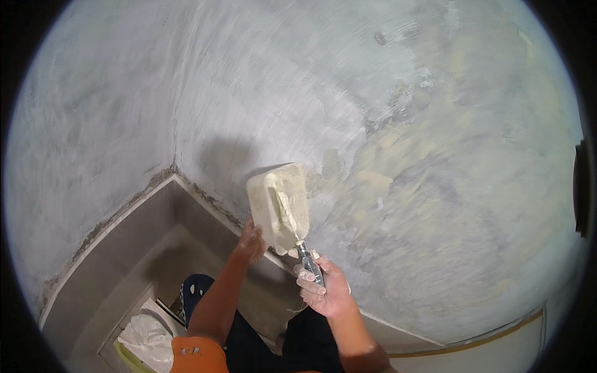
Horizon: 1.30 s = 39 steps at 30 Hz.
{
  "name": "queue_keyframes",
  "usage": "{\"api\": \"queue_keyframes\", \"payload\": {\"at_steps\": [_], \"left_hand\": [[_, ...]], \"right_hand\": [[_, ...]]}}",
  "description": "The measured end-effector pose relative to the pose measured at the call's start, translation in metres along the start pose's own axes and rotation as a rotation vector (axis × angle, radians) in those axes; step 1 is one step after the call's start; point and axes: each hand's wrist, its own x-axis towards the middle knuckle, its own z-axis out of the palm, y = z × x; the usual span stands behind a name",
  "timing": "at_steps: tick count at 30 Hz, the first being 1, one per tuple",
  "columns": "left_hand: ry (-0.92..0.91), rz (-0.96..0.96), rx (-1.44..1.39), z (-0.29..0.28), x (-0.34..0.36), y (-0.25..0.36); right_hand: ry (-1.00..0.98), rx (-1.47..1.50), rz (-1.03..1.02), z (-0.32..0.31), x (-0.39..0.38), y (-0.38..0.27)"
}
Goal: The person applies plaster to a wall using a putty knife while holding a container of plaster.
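Observation:
My left hand (250, 244) is closed on the lower left side of an off-white plastic tub (295, 183) with rounded corners, smeared with pale plaster. In my right hand (326, 289) is the dark, plaster-spotted handle of a putty knife (311, 264). Its blade end reaches into the tub, where a thick streak of cream plaster (283, 211) lies along it. White residue coats the fingers of my right hand. Both hands are in front of the wall (385, 186), which carries patchy grey and yellowish plaster; the tub casts a shadow there.
Two walls meet at a corner (175, 163) left of the tub. Below runs a band of grey tile (106, 255) with a pale top edge. My shoe (196, 289) and a white plastic bag (147, 340) are at lower left. A dark object (582, 186) stands at the far right rim.

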Motion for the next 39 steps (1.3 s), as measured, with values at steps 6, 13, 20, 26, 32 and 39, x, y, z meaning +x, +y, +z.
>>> {"api": "queue_keyframes", "payload": {"at_steps": [6, 13, 20, 26, 32, 39], "left_hand": [[-0.037, 0.022, -0.064, -0.024, 0.008, -0.004], [-0.057, -0.09, -0.153, -0.12, 0.019, -0.04], [-0.05, -1.021, -1.959, -0.137, 0.028, -0.035], [-0.339, -2.151, -2.303, -0.056, 0.03, -0.005], [-0.271, -0.767, -1.897, -0.123, 0.013, -0.045], [-0.387, -1.55, -2.362, -0.107, 0.031, -0.02]], "right_hand": [[-0.025, -0.166, -0.184, 0.028, -0.006, -0.02], [-0.005, -0.326, -0.343, 0.078, -0.002, -0.056], [0.144, -0.831, -0.84, 0.135, -0.012, -0.112], [0.385, -2.125, -1.802, 0.193, -0.007, -0.166], [0.57, -2.666, -2.07, 0.216, 0.0, -0.196], [0.467, -2.865, -2.046, 0.191, 0.008, -0.2]]}}
